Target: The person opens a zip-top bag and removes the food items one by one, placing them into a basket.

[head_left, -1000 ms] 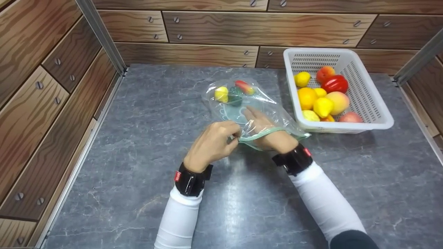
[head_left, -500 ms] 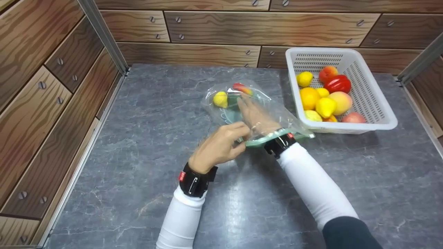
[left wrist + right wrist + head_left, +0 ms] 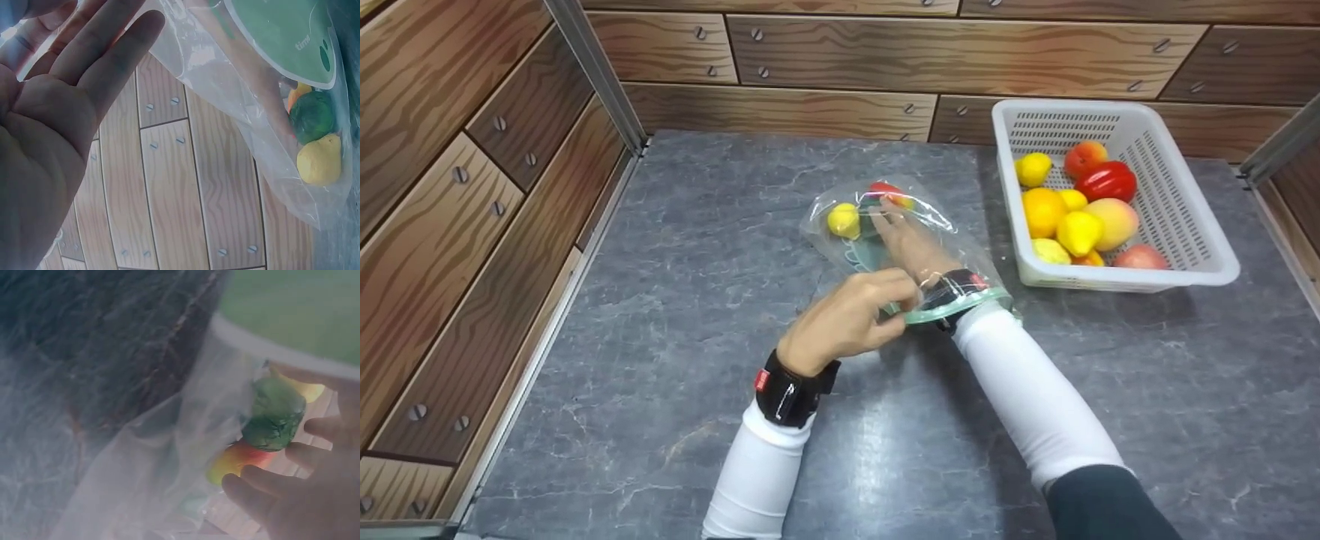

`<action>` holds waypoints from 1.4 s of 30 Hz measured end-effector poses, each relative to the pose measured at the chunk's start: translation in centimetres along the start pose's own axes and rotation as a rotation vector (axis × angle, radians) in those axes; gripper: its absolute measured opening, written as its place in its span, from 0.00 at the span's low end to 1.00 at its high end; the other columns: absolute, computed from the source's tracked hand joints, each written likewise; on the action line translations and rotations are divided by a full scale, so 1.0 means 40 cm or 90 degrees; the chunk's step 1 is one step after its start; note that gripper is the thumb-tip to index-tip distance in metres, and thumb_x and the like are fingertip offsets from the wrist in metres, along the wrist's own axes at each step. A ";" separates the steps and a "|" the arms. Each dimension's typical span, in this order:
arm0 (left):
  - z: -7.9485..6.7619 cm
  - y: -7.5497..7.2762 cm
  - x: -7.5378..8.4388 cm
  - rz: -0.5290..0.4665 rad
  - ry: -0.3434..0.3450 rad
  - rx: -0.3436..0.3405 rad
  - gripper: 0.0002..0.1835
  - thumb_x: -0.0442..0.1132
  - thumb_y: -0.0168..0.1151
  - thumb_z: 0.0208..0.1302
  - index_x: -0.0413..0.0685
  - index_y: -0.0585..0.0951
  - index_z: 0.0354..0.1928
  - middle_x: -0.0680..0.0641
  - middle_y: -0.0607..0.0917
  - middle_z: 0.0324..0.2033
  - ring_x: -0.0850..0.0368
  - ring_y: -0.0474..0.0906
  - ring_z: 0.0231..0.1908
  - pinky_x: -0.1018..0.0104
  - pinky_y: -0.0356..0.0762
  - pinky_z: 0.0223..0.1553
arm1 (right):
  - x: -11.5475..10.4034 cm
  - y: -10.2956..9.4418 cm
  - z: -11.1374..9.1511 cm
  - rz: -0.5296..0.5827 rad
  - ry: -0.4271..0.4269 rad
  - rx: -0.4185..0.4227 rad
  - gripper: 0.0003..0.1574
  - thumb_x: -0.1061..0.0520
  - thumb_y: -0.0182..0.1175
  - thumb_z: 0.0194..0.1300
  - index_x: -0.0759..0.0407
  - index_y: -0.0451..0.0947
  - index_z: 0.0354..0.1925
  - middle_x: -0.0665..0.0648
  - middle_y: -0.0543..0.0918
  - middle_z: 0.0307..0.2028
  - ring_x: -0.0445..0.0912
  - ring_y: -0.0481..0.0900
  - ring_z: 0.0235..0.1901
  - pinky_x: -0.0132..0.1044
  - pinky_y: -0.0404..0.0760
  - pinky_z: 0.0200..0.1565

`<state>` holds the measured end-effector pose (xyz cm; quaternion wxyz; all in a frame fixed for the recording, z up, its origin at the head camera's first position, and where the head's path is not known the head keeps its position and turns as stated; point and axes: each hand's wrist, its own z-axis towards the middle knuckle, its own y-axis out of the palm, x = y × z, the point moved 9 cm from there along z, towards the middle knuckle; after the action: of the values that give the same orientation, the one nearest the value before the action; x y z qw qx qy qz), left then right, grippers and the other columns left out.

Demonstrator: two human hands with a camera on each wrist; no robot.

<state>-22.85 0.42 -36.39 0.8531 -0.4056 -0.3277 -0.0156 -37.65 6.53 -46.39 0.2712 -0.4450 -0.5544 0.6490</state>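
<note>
- Zip-lock bag (image 3: pixel 900 232), clear plastic with a green seal strip, lies on the grey marble-look tabletop (image 3: pixel 675 247), just left of the white basket (image 3: pixel 1192 247), its mouth toward the person.
- Inside, at the closed far end, sit a yellow lemon-like fruit (image 3: pixel 844 220), a dark green fruit (image 3: pixel 313 117) and a red-and-yellow fruit (image 3: pixel 889 193), bunched close together.
- Right hand (image 3: pixel 904 238) is in the bag up to the wrist, fingers extended toward the fruit; the right wrist view shows the fingertips (image 3: pixel 253 490) just beside the red-and-yellow one, gripping nothing.
- Left hand (image 3: pixel 851 315) pinches the green rim at the bag's mouth between thumb and fingers, holding it open.
- Judged from this, the step in hand is reaching into the bag among the fruit; the next move calls for the mouth to be kept wide so the right hand passes without dragging the plastic.
- Basket holds more fruit: an orange (image 3: pixel 1043 211), lemons, peaches and a red pepper (image 3: pixel 1106 181).
</note>
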 end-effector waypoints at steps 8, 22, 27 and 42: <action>0.000 -0.006 -0.002 0.010 -0.011 0.006 0.08 0.25 0.63 0.58 0.44 0.81 0.35 0.50 0.83 0.35 0.59 0.78 0.36 0.72 0.79 0.40 | 0.008 -0.009 -0.001 0.033 -0.002 0.032 0.53 0.71 0.66 0.59 0.64 0.56 0.78 0.70 0.54 0.78 0.66 0.61 0.74 0.56 0.65 0.73; -0.002 -0.015 -0.004 0.042 -0.016 0.024 0.08 0.25 0.62 0.58 0.45 0.79 0.34 0.53 0.79 0.32 0.59 0.76 0.34 0.70 0.78 0.38 | -0.007 -0.042 -0.030 0.063 -0.010 0.054 0.30 0.64 0.69 0.61 0.61 0.68 0.59 0.65 0.77 0.57 0.60 0.77 0.55 0.53 0.80 0.57; -0.003 -0.017 -0.012 0.034 -0.023 0.022 0.08 0.24 0.61 0.57 0.44 0.79 0.34 0.50 0.80 0.33 0.57 0.78 0.35 0.71 0.80 0.39 | -0.015 -0.051 -0.057 0.089 -0.024 0.047 0.35 0.69 0.64 0.55 0.61 0.68 0.61 0.64 0.77 0.54 0.58 0.79 0.51 0.51 0.82 0.52; -0.015 -0.029 -0.039 0.112 -0.064 0.055 0.09 0.23 0.61 0.58 0.45 0.77 0.33 0.49 0.77 0.30 0.58 0.72 0.30 0.69 0.72 0.30 | -0.037 -0.061 -0.130 0.105 -0.016 0.026 0.40 0.49 0.72 0.46 0.53 0.73 0.58 0.59 0.73 0.60 0.54 0.77 0.49 0.50 0.85 0.47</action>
<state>-24.06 -1.15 -36.78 0.8506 -0.3957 -0.3334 0.0936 -32.75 8.34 -43.59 0.2191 -0.4751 -0.5059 0.6858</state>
